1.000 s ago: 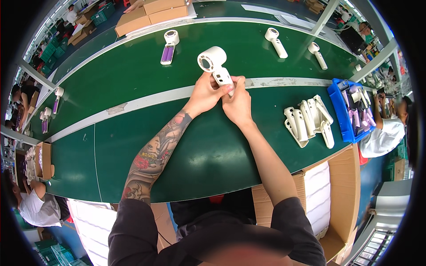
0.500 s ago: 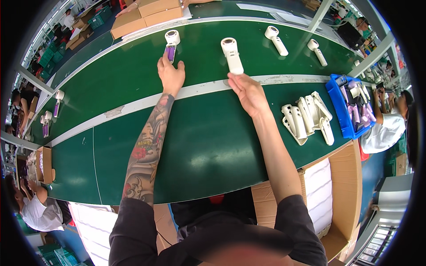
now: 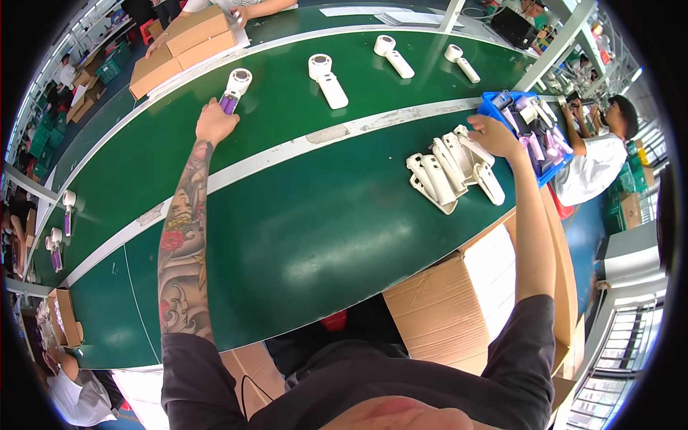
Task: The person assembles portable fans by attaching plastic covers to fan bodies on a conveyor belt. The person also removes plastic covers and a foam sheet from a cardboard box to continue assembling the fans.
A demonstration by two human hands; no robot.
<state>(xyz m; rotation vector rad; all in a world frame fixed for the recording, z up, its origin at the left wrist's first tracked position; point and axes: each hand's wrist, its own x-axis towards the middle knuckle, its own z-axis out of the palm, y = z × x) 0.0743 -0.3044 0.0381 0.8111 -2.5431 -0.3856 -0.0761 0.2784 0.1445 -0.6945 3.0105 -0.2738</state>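
On the green belt at the left, a white handheld fan [image 3: 237, 83] shows purple parts in its uncovered handle. My left hand [image 3: 216, 123] has its fingers closed round the lower end of that handle; the fingertips are partly hidden. My right hand [image 3: 496, 136] is over the right edge of a pile of white handle shells [image 3: 438, 175], beside a blue bin. Its fingers are bent and apart, and I see nothing held in them. A white fan with a closed handle [image 3: 329, 82] lies on the belt to the right of the left one.
The blue bin [image 3: 542, 175] holds purple and white parts. Two more fans [image 3: 394, 57] [image 3: 462, 64] lie farther right on the belt. A raised pale rail [image 3: 279, 152] divides belt and bench. Cardboard boxes [image 3: 154, 75] stand across the belt by another person's hands. An open carton [image 3: 430, 308] is below the bench.
My right hand has left the closed white fan and moved right to the shell pile. The left hand has closed on the purple-handled fan. The whole view has shifted and tilted.
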